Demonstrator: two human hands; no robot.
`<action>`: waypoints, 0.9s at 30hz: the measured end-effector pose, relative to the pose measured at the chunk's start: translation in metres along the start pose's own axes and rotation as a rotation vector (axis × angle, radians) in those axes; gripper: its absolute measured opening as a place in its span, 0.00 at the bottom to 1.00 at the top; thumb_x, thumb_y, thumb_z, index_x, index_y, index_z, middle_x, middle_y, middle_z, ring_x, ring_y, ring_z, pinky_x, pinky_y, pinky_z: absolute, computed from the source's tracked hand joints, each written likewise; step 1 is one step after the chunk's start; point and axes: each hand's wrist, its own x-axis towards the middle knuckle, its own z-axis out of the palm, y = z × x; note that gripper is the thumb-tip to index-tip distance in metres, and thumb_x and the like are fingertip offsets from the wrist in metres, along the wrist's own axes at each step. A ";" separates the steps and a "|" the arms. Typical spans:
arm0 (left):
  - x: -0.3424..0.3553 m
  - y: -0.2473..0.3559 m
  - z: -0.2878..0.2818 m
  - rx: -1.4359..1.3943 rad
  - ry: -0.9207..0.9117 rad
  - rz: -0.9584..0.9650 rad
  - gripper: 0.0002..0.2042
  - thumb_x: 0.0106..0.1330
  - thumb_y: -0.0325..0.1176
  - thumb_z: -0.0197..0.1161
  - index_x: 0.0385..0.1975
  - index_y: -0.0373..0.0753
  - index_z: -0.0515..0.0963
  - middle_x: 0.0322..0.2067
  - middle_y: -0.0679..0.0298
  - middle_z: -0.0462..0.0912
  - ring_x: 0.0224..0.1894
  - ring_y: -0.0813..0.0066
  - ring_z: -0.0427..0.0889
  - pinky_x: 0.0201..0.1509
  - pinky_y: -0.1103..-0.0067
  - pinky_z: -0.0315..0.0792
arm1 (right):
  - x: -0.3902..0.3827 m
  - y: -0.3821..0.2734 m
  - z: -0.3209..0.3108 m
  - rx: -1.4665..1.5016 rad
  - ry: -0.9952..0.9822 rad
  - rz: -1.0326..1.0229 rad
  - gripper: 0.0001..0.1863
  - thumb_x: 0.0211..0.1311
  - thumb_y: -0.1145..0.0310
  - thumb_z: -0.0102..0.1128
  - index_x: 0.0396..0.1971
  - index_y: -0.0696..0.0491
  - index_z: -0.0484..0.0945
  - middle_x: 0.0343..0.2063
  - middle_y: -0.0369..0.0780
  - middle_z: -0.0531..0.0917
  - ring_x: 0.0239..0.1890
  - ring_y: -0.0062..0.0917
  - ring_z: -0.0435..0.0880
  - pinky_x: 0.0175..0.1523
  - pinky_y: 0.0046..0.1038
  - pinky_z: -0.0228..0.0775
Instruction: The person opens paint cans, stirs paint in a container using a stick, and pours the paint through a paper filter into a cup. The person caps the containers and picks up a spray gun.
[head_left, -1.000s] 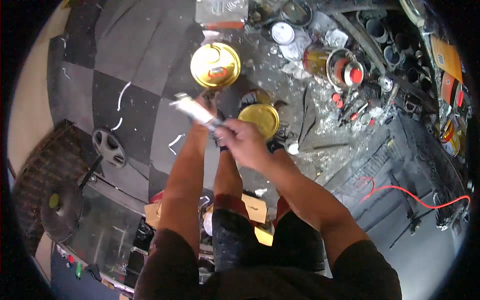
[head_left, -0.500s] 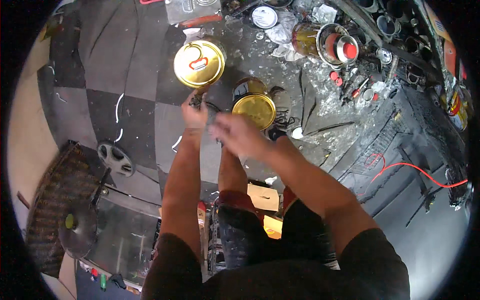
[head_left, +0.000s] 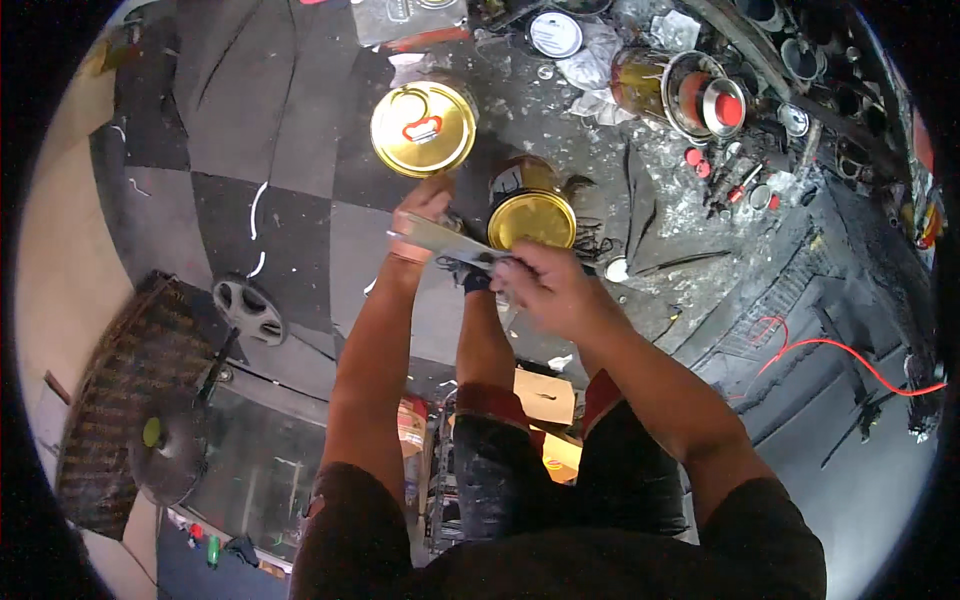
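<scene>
In the head view the person stands over a checkered floor and holds a flat grey strip between both hands. The left hand has its fingers clenched around the strip's upper-left end; the right hand pinches the lower-right end, its fingers curled tight on it. The strip lies tilted, running from about ten o'clock to four o'clock, just above a dark shoe. At twelve o'clock from the left hand stands a tin with a gold lid, near but apart. At one o'clock from the right hand a second gold-lidded tin stands close beside the strip's end; whether they touch cannot be told. Farther off at one o'clock lies an open can with red inside, among rags and small red caps. A red cable curves at three o'clock. A wheel lies at nine o'clock, well apart.
</scene>
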 end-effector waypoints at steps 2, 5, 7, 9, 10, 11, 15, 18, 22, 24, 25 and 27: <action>0.000 -0.001 -0.008 0.032 -0.028 -0.013 0.18 0.57 0.24 0.62 0.49 0.41 0.84 0.53 0.57 0.85 0.53 0.55 0.85 0.55 0.70 0.79 | -0.011 0.013 -0.012 -0.019 0.057 0.074 0.11 0.75 0.66 0.58 0.38 0.59 0.81 0.27 0.37 0.85 0.26 0.17 0.81 0.32 0.23 0.72; 0.017 0.017 -0.009 -0.011 -0.003 -0.111 0.14 0.59 0.25 0.65 0.45 0.40 0.85 0.50 0.54 0.86 0.49 0.53 0.86 0.51 0.68 0.80 | -0.020 0.039 -0.032 0.017 0.198 0.168 0.11 0.75 0.65 0.59 0.41 0.59 0.82 0.27 0.36 0.84 0.28 0.17 0.82 0.33 0.24 0.73; 0.011 0.013 -0.015 -0.197 0.123 -0.421 0.10 0.64 0.25 0.65 0.44 0.40 0.85 0.46 0.52 0.87 0.47 0.52 0.86 0.51 0.68 0.80 | -0.025 0.042 -0.030 0.093 0.255 0.179 0.12 0.75 0.65 0.59 0.43 0.59 0.82 0.28 0.35 0.84 0.28 0.17 0.82 0.33 0.23 0.73; 0.007 0.014 -0.023 -0.174 0.160 -0.379 0.08 0.68 0.27 0.65 0.45 0.37 0.84 0.42 0.52 0.88 0.44 0.54 0.88 0.50 0.70 0.79 | -0.034 0.043 -0.029 0.216 0.318 0.223 0.12 0.76 0.66 0.59 0.46 0.59 0.82 0.31 0.36 0.85 0.29 0.17 0.83 0.33 0.23 0.73; 0.009 0.017 -0.026 -0.177 0.265 -0.432 0.08 0.69 0.27 0.64 0.45 0.36 0.84 0.42 0.53 0.89 0.43 0.58 0.88 0.50 0.70 0.79 | -0.037 0.041 -0.031 0.160 0.321 0.220 0.12 0.76 0.67 0.58 0.47 0.59 0.82 0.33 0.36 0.85 0.31 0.18 0.84 0.33 0.22 0.73; 0.012 0.020 -0.029 -0.180 0.370 -0.484 0.07 0.70 0.27 0.64 0.44 0.34 0.84 0.41 0.54 0.89 0.43 0.61 0.88 0.50 0.71 0.79 | -0.039 0.042 -0.034 0.166 0.315 0.219 0.12 0.76 0.67 0.58 0.47 0.59 0.82 0.33 0.36 0.85 0.31 0.18 0.84 0.33 0.22 0.73; 0.085 0.028 -0.056 -0.231 0.565 -0.471 0.08 0.73 0.28 0.61 0.45 0.32 0.83 0.41 0.53 0.89 0.44 0.64 0.87 0.52 0.72 0.77 | -0.051 0.055 -0.047 0.159 0.357 0.263 0.12 0.75 0.66 0.59 0.47 0.59 0.82 0.33 0.36 0.85 0.31 0.18 0.83 0.33 0.22 0.73; 0.111 0.000 -0.076 -0.165 0.424 -0.567 0.09 0.73 0.32 0.61 0.45 0.34 0.84 0.40 0.51 0.89 0.42 0.59 0.88 0.48 0.70 0.77 | -0.049 0.062 -0.038 0.206 0.358 0.269 0.12 0.75 0.65 0.59 0.46 0.59 0.82 0.32 0.36 0.85 0.30 0.18 0.82 0.33 0.23 0.72; 0.132 -0.027 -0.072 -0.048 0.306 -0.464 0.09 0.72 0.34 0.63 0.42 0.37 0.86 0.37 0.50 0.89 0.40 0.52 0.89 0.44 0.67 0.78 | -0.046 0.074 -0.040 0.149 0.303 0.224 0.13 0.75 0.63 0.60 0.45 0.58 0.82 0.31 0.36 0.84 0.29 0.18 0.81 0.35 0.24 0.72; 0.136 -0.036 -0.069 -0.084 0.338 -0.439 0.09 0.72 0.35 0.63 0.42 0.39 0.87 0.36 0.49 0.88 0.40 0.51 0.89 0.44 0.66 0.79 | -0.043 0.069 -0.033 0.187 0.315 0.217 0.13 0.75 0.63 0.60 0.45 0.58 0.82 0.32 0.36 0.84 0.30 0.19 0.82 0.35 0.24 0.73; 0.135 -0.040 -0.069 -0.080 0.335 -0.443 0.09 0.72 0.35 0.63 0.42 0.39 0.87 0.36 0.49 0.88 0.40 0.51 0.89 0.44 0.66 0.79 | -0.041 0.066 -0.029 0.222 0.327 0.208 0.13 0.75 0.62 0.60 0.45 0.58 0.82 0.32 0.37 0.85 0.30 0.20 0.83 0.36 0.24 0.73; 0.136 -0.040 -0.065 -0.104 0.388 -0.440 0.09 0.72 0.35 0.63 0.43 0.38 0.87 0.36 0.49 0.88 0.40 0.51 0.89 0.44 0.65 0.79 | -0.041 0.065 -0.028 0.194 0.320 0.223 0.14 0.75 0.62 0.60 0.45 0.59 0.82 0.32 0.37 0.85 0.31 0.20 0.84 0.36 0.25 0.74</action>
